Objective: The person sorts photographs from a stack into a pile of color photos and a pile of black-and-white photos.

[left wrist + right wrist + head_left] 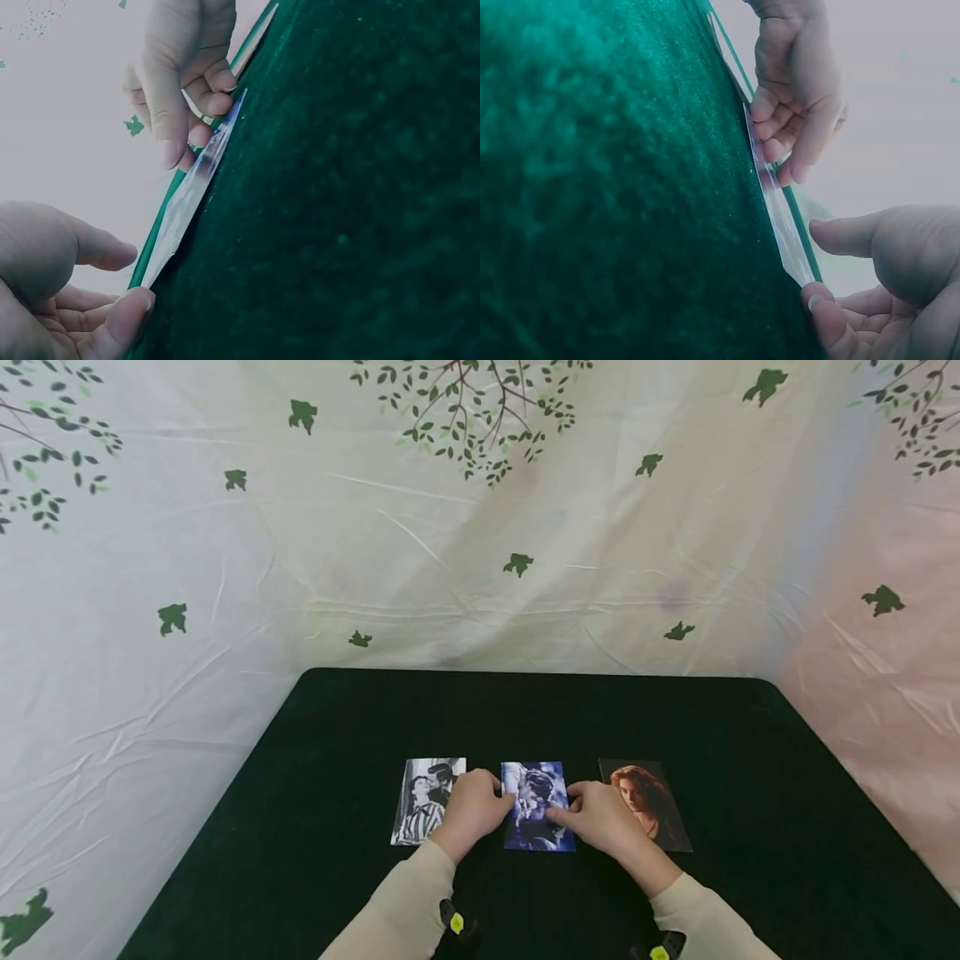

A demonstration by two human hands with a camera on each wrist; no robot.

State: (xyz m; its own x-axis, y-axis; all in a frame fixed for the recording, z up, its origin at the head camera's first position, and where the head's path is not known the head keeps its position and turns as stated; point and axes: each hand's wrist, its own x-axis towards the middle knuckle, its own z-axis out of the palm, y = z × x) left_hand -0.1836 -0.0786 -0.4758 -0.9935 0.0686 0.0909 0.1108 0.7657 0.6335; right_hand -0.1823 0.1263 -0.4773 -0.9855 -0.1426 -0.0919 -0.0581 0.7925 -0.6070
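In the head view a blue-toned photo card (534,835) lies flat on the dark green tabletop between my two hands. My left hand (474,802) is at its left edge, and a fingertip meets the card's near corner in the left wrist view. At the right edge is my right hand (606,817), its thumb over the picture and an index fingertip at the side. Both wrist views show thumb and finger spread apart, with each thumb raised above the card (187,196). The left hand partly covers a black-and-white photo card (417,818); the right partly covers a brown-toned portrait card (660,802).
The dark green table (300,777) has rounded far corners. Behind it and along both sides hangs a pale cloth (450,543) printed with green leaves and branches. All three cards lie in a row with gaps between them.
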